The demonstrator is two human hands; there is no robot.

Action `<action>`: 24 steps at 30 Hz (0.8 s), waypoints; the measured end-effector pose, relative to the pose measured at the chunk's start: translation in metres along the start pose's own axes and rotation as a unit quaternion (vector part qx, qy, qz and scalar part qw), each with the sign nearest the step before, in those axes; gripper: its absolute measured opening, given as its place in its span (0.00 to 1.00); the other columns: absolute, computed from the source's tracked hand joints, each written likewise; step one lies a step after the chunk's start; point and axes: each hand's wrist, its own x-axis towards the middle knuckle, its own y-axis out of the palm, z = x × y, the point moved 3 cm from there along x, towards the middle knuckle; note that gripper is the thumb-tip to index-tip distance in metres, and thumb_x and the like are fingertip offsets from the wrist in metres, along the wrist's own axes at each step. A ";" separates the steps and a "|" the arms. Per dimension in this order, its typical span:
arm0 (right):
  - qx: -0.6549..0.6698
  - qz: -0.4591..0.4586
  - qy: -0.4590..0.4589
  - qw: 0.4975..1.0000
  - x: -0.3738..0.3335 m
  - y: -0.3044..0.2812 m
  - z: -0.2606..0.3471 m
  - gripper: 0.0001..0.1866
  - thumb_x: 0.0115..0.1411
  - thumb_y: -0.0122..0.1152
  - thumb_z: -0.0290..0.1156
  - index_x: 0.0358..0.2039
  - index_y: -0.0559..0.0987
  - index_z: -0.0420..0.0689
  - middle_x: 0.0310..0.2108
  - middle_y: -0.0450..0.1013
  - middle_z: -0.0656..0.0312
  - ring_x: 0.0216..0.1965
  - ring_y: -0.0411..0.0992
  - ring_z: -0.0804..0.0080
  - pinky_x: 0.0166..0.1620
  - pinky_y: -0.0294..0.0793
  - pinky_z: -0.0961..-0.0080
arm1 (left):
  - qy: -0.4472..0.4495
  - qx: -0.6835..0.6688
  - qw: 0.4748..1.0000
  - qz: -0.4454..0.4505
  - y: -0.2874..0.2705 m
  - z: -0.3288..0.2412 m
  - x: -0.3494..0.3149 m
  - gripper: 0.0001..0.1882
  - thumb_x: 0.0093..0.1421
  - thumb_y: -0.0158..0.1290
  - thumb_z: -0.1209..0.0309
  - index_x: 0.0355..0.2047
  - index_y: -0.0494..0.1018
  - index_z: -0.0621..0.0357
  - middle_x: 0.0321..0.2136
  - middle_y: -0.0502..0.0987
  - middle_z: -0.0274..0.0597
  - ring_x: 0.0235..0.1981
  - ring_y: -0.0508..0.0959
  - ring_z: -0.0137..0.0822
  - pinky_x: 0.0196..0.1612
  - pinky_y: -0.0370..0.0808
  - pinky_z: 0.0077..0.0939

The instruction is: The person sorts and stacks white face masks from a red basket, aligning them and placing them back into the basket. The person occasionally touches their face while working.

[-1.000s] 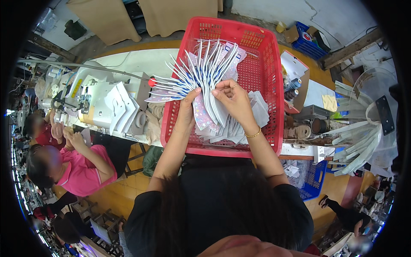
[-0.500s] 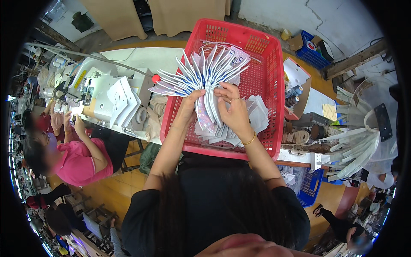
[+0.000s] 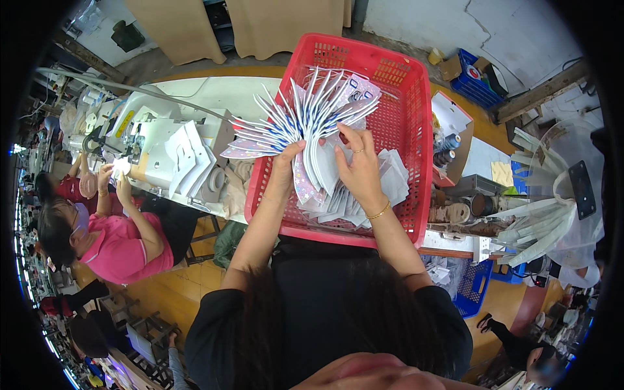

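Note:
A thick bundle of flat fabric pieces (image 3: 304,117) fans out over the red basket; the pieces have white edges, blue marks and a pink-lilac print with small stars. My left hand (image 3: 283,166) is closed round the bundle's left side, its thumb pressed on the front. My right hand (image 3: 357,166) is at the bundle's right side, thumb and index finger apart, their tips at the edges of the pieces. Below the hands, more loose white pieces (image 3: 389,179) lie in the red basket (image 3: 416,130).
To the left stands a white sewing machine (image 3: 159,146) with a stack of white pieces (image 3: 188,159) on it. A person in a pink shirt (image 3: 123,244) works there. Thread spools (image 3: 445,149) and clear plastic with pale strips (image 3: 552,182) are on the right. A blue crate (image 3: 471,286) is below.
My right index finger has lifted and spread from the thumb at the bundle's right edge. The fan has shifted slightly left. The person in pink has raised a white piece.

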 end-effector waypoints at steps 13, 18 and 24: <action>-0.218 -0.115 -0.115 0.962 0.002 -0.009 0.008 0.16 0.46 0.64 0.28 0.38 0.80 0.55 0.56 0.59 0.60 0.55 0.54 0.56 0.55 0.51 0.58 | 0.012 -0.002 1.000 0.007 0.004 -0.003 -0.002 0.23 0.56 0.46 0.59 0.42 0.73 0.68 0.41 0.76 0.50 0.41 0.77 0.41 0.49 0.72 0.31; -0.219 -0.115 -0.122 0.961 0.002 -0.010 0.006 0.16 0.46 0.64 0.28 0.38 0.81 0.57 0.58 0.59 0.61 0.56 0.54 0.56 0.55 0.50 0.58 | 0.014 -0.017 1.000 0.014 0.005 -0.004 -0.002 0.23 0.56 0.46 0.60 0.42 0.73 0.69 0.40 0.77 0.50 0.42 0.77 0.41 0.49 0.72 0.31; -0.241 -0.090 -0.135 0.957 0.001 -0.013 0.008 0.09 0.47 0.61 0.27 0.31 0.80 0.54 0.63 0.57 0.60 0.64 0.46 0.52 0.59 0.43 0.52 | 0.005 -0.018 1.000 0.014 0.002 -0.001 -0.002 0.23 0.56 0.47 0.60 0.43 0.73 0.68 0.40 0.77 0.49 0.42 0.77 0.40 0.50 0.71 0.31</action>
